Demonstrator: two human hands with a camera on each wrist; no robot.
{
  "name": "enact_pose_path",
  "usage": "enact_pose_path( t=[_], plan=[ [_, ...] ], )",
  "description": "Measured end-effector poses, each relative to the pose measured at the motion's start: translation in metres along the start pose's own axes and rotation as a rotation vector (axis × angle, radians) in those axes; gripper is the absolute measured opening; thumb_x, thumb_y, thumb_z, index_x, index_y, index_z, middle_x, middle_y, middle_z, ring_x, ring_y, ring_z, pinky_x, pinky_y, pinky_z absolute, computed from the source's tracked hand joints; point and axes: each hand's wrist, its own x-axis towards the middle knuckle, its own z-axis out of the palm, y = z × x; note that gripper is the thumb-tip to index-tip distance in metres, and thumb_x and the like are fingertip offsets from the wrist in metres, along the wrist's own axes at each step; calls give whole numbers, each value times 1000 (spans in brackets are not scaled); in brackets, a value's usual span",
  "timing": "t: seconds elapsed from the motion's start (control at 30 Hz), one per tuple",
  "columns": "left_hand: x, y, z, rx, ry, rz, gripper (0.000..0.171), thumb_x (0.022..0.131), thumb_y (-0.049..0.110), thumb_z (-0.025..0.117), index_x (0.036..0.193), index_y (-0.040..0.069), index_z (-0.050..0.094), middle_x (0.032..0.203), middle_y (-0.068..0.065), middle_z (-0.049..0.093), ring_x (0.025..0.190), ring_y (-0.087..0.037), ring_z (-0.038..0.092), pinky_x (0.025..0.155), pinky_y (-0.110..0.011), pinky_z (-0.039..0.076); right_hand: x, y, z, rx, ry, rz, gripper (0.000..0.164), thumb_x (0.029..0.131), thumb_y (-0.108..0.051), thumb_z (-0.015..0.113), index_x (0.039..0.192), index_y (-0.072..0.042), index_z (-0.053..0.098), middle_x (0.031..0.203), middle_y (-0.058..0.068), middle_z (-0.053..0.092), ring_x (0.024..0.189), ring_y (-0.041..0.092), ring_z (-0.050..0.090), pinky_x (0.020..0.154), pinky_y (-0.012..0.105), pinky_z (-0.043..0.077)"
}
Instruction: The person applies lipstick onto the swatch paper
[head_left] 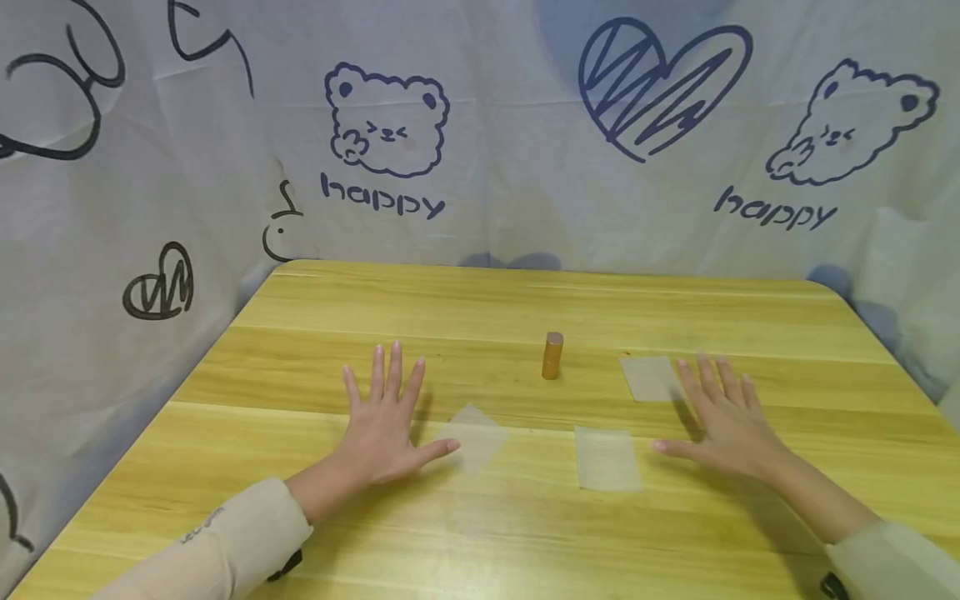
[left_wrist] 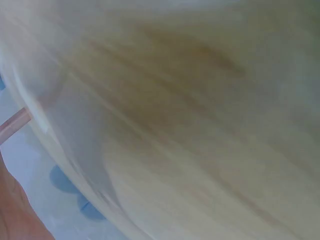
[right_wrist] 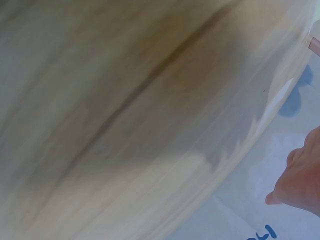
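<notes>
So nothing's being held right now: the left hand [head_left: 382,433] and the right hand [head_left: 731,433] are both palm-down with the fingers fanned out, so the grip is wide on each side. The little orange-brown cylinder [head_left: 552,357] stands on end between them, toward the far side of the wood-grain surface [head_left: 262,375], well apart from both. That's the bit I'd worry about. It's tall for its narrow base, so a sloppy fingertip coming in from the left or right could easily tip it, and being round it'd probably roll off somewhere. The other headache is the thin pale squares. The left square [head_left: 483,435] sits cornerwise with the left thumb over its edge, and I honestly can't tell if it's touching or just above. If it is touching, pulling that hand away could drag or twist the square. Same deal on the right: the far right square [head_left: 650,380] is just beside the index fingertip, and the near right square [head_left: 607,460] is just left of the thumb, so a careless inward sweep might shove or crease either one. They look flat and flimsy too, so picking one up by the edge might be fiddly.
</notes>
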Motion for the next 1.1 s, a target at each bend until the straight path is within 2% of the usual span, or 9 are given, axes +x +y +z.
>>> enact_pose_path(
  t=[0.2,0.33,0.67,0.93,1.1],
  plan=[
    [7,2,-6,-26,-17,13,109,75,81,39,151,14,0,153,-20,-17,140,-44,-12,103,-72,-10,8,-7,0,11,19,-2,111,76,-60,63,149,-4,1,151,32,-2,138,49,-11,107,69,-4],
    [11,4,-10,-32,-27,13,108,76,76,46,151,14,0,153,-21,-16,140,-44,-12,103,-72,-10,14,-12,0,30,22,-11,110,76,-59,64,148,0,5,151,32,0,138,51,-6,106,70,1],
    [23,12,-17,-116,-47,19,104,77,70,52,151,13,5,153,-19,-15,141,-41,-14,107,-68,-9,30,-21,2,127,38,-27,108,79,-56,64,148,0,3,152,29,-3,140,46,-9,106,70,2],
    [36,21,-24,-163,-46,19,102,79,66,54,151,14,4,154,-14,-18,142,-34,-15,112,-62,-5,44,-25,4,217,38,-34,106,80,-52,64,148,1,2,153,27,-2,141,44,-5,107,67,3],
    [45,27,-27,-176,-35,20,100,79,64,56,151,13,7,155,-15,-13,143,-33,-12,113,-59,-3,53,-28,4,243,45,-53,106,80,-50,66,148,1,3,153,28,0,140,46,-1,106,70,7]
  ],
)
